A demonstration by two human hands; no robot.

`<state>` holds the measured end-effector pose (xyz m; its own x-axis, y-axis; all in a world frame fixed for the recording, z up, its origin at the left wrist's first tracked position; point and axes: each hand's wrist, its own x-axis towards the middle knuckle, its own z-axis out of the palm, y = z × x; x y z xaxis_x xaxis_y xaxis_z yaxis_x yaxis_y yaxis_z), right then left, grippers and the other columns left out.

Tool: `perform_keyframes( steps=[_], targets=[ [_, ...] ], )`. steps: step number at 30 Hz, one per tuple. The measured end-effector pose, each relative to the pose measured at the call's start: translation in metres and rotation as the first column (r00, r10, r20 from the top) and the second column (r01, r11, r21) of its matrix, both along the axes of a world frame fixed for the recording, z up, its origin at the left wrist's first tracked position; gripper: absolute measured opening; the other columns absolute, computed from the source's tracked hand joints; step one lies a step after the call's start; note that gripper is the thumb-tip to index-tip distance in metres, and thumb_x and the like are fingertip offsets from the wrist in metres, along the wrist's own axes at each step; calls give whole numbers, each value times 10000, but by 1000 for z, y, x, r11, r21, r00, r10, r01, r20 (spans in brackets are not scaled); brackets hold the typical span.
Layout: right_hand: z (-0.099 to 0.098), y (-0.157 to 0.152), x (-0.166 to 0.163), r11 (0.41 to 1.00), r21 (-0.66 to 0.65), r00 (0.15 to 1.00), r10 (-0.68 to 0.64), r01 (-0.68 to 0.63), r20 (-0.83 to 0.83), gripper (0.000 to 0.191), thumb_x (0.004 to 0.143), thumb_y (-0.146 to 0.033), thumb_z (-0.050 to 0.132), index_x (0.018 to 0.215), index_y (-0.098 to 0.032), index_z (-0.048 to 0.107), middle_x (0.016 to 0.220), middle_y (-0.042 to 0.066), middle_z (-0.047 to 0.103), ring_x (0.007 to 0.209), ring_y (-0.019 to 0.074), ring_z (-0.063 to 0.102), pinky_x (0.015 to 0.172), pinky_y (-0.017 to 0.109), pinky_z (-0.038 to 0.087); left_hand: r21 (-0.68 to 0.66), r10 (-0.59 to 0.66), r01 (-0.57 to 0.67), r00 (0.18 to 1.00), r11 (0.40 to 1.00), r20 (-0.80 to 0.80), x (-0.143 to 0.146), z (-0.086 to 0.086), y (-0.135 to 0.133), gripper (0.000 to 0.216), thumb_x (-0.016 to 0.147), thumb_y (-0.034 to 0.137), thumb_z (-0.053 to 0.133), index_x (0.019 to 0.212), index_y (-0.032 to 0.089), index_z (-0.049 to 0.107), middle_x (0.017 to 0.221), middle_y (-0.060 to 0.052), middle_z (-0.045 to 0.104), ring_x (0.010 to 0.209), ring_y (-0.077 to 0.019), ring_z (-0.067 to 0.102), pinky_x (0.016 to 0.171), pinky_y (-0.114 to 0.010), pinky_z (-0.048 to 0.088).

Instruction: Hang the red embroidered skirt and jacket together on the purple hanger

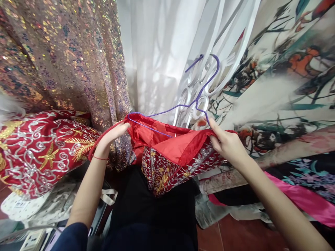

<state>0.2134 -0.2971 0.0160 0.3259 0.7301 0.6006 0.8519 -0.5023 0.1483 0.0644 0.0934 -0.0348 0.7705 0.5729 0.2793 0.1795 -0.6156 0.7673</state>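
A red garment [170,153] with silver and gold embroidery and a plain red lining hangs between my hands at centre. My left hand [113,134] is closed on its left edge by the end of a purple wire hanger [183,104]. My right hand [226,141] pinches the garment's right edge, one finger up against the hanger's neck. The hanger's bar lies inside the garment's opening and its hook points up in front of a white metal grille [225,45].
A sequined fabric [65,52] hangs at upper left, a white curtain [154,52] in the middle, a printed floral cloth [288,69] on the right. Another red embroidered garment [44,146] lies at left. Pink cloth [300,198] and a power strip [32,240] sit low.
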Motion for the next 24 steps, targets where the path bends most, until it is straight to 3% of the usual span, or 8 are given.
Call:
perform_keyframes(
  steps=[5, 9, 11, 15, 19, 21, 24],
  targets=[
    [2, 1, -6, 1000, 10, 997, -23, 23, 75, 622, 920, -165, 432, 1541, -143, 436, 680, 32, 706, 491, 170, 603, 512, 256, 445, 89, 154, -153, 988, 984, -8, -5, 7, -5, 206, 815, 311, 464, 635, 215, 492, 663, -54, 612, 673, -209, 582, 667, -314, 464],
    [3, 0, -10, 997, 15, 985, -81, 79, 150, 551, 934, -169, 439, 1476, -138, 533, 625, 18, 675, 487, 156, 599, 506, 249, 421, 248, 333, -362, 931, 899, 152, -8, 30, -19, 167, 865, 289, 446, 763, 206, 550, 668, -53, 607, 620, -193, 562, 641, -311, 427],
    [3, -1, -13, 997, 20, 980, -83, 81, 181, 568, 936, -161, 443, 1500, -141, 503, 630, 12, 677, 483, 151, 592, 493, 251, 408, 305, 343, -402, 911, 863, 230, -11, 44, -35, 139, 872, 283, 485, 854, 199, 594, 684, -46, 626, 627, -194, 582, 654, -313, 436],
    [2, 1, -18, 997, 39, 975, -71, 64, 211, 626, 930, -134, 435, 1556, -142, 411, 652, 9, 687, 475, 148, 573, 477, 261, 396, 293, 206, -288, 938, 912, 279, -23, 54, -91, 173, 873, 228, 537, 1037, 217, 590, 787, -35, 684, 679, -189, 636, 679, -312, 473],
    [2, -1, -17, 994, 25, 962, -114, 111, 248, 608, 915, -124, 423, 1522, -135, 455, 647, 12, 675, 474, 151, 548, 486, 274, 393, 223, -102, 31, 943, 974, 316, -29, 37, -152, 262, 840, 156, 545, 1088, 243, 535, 873, -23, 684, 743, -168, 674, 720, -303, 529],
    [2, -3, -14, 993, 20, 956, -119, 118, 268, 591, 904, -117, 417, 1490, -131, 492, 636, 10, 664, 483, 154, 548, 496, 275, 390, 139, -162, 121, 929, 983, 332, -24, 28, -164, 339, 839, 156, 544, 1166, 239, 507, 852, -16, 670, 713, -165, 672, 711, -313, 547],
    [0, -7, -8, 995, 44, 952, -102, 93, 290, 539, 911, -180, 443, 1436, -110, 540, 656, 22, 680, 497, 162, 553, 513, 280, 396, 3, -78, 84, 908, 996, 411, -9, 22, -148, 498, 860, 199, 552, 1339, 203, 417, 945, -52, 694, 766, -179, 691, 759, -345, 576]
  ],
)
